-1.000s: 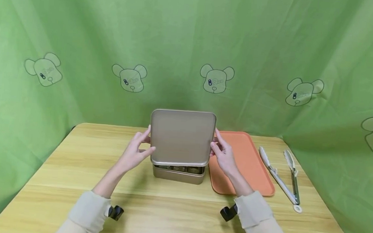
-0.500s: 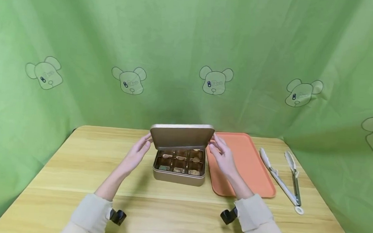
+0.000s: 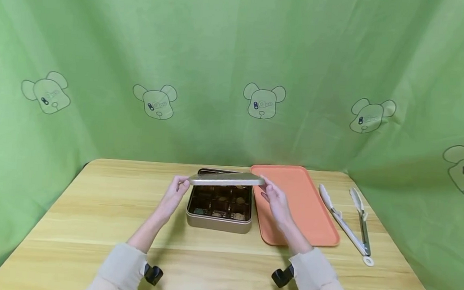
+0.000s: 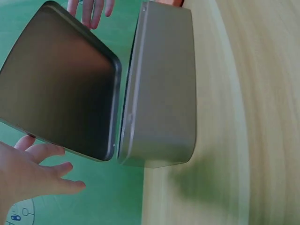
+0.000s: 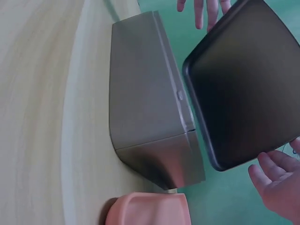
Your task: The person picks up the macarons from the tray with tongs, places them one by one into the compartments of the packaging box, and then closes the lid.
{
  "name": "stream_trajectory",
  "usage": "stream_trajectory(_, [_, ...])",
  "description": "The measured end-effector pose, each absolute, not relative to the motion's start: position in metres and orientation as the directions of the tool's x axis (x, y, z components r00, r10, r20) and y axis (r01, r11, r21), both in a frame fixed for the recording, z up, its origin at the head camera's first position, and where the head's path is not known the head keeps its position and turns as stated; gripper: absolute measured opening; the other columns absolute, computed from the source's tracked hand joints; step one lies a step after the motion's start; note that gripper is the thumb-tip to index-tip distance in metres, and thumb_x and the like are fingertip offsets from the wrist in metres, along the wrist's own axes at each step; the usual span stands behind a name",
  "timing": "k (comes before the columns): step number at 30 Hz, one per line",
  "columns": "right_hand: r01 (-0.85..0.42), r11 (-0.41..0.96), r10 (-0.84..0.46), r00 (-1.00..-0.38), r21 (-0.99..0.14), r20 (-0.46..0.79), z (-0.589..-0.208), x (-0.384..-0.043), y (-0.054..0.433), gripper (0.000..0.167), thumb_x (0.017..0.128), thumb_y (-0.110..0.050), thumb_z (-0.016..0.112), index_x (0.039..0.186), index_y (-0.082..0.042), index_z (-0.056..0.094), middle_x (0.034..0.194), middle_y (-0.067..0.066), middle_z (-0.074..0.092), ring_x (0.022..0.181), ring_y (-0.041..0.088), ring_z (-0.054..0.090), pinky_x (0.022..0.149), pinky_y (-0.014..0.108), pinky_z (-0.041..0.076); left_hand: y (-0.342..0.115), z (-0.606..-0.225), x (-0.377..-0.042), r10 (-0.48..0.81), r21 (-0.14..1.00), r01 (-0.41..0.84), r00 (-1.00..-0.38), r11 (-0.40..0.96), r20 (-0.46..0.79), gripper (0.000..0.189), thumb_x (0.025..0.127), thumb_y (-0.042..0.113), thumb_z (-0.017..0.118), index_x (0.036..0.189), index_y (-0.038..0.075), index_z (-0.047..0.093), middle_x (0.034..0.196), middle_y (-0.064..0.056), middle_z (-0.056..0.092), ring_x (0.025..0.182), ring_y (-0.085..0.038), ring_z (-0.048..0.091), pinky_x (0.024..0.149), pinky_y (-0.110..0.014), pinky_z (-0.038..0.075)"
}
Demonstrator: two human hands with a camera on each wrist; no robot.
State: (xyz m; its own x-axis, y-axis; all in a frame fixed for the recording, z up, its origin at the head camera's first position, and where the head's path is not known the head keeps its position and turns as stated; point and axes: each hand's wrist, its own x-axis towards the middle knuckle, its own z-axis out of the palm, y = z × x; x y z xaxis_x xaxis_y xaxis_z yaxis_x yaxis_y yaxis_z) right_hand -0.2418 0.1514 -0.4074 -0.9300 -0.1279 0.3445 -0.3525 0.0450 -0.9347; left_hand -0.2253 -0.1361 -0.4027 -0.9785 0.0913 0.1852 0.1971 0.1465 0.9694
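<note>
Both hands hold a metal tin lid (image 3: 227,179) over an uncovered rectangular tin (image 3: 218,224) in the head view. My left hand (image 3: 172,197) grips the lid's left edge, and my right hand (image 3: 275,202) has its right edge. The lid is tilted, seen nearly edge-on from the head, and it hides part of the tin's far half. Brown compartments inside the tin contain small tan pieces (image 3: 239,216) and a greenish one (image 3: 200,211). From the wrists, the lid's dark inner side (image 4: 61,89) faces the camera, apart from the tin's wall (image 5: 143,79).
An orange tray (image 3: 298,208) lies right of the tin, close beside it. Farther right are metal tongs (image 3: 349,227), spread apart, near the table's right side. Wood-grain table (image 3: 212,260) extends in front, and a green curtain (image 3: 209,130) with bear-head drawings hangs behind.
The lid has come down and tipped from nearly upright to nearly flat, with both hands moving along. More of the tin's compartments now show.
</note>
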Motion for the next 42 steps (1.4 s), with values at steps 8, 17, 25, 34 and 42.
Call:
stream_trajectory(8, [-0.295,0.016,-0.192,-0.939,-0.955,0.287,-0.418,-0.243,0.154,0.058,0.091,0.003,0.047,0.142,0.004,0.019,0.142,0.026,0.030,0.126,0.016,0.041,0.096,0.007,0.033,-0.135,-0.409,-0.230,0.095,0.971,0.197,-0.978,0.137,0.185,0.057,0.080,0.011,0.064,0.127,-0.004,0.034,0.144,-0.021,0.030,0.134,-0.033,0.024,0.111,-0.054,0.003])
stream_trajectory(17, [-0.306,0.062,-0.331,-0.905,-0.950,0.269,-0.432,-0.244,0.168,0.096,0.084,0.000,0.059,0.145,-0.016,-0.012,0.148,0.018,0.021,0.134,0.035,0.021,0.108,0.047,0.023,-0.148,-0.422,-0.236,0.248,0.967,0.190,-0.958,0.167,0.145,0.081,0.075,0.010,0.071,0.139,0.003,0.021,0.150,-0.018,0.018,0.138,-0.033,0.014,0.109,-0.057,0.000])
stream_trajectory(25, [-0.292,0.160,-0.380,-0.900,-0.943,0.214,-0.445,-0.241,0.170,0.108,0.081,-0.006,0.067,0.143,-0.020,-0.020,0.149,0.016,0.020,0.135,0.034,0.019,0.107,0.055,0.019,-0.156,-0.437,-0.242,0.339,0.954,0.205,-0.933,0.218,0.123,0.107,0.071,0.011,0.076,0.147,0.016,0.000,0.152,-0.015,0.011,0.139,-0.031,0.005,0.106,-0.062,0.004])
stream_trajectory(34, [-0.249,0.227,-0.407,-0.902,-0.942,0.140,-0.458,-0.241,0.167,0.110,0.080,-0.012,0.069,0.141,-0.027,-0.021,0.151,0.011,0.014,0.136,0.033,0.015,0.110,0.054,0.003,-0.162,-0.445,-0.249,0.408,0.948,0.212,-0.907,0.237,0.101,0.113,0.069,0.005,0.077,0.147,0.015,-0.005,0.152,-0.014,0.008,0.139,-0.030,0.005,0.107,-0.058,-0.007])
stream_trajectory(42, [-0.224,0.223,-0.420,-0.901,-0.949,0.113,-0.445,-0.235,0.160,0.109,0.080,-0.004,0.067,0.142,-0.017,-0.021,0.151,0.014,0.008,0.135,0.040,0.011,0.109,0.057,0.006,-0.164,-0.451,-0.255,0.452,0.944,0.201,-0.890,0.261,0.065,0.115,0.069,0.001,0.075,0.145,0.009,-0.010,0.152,-0.016,0.002,0.139,-0.030,0.003,0.110,-0.051,-0.005])
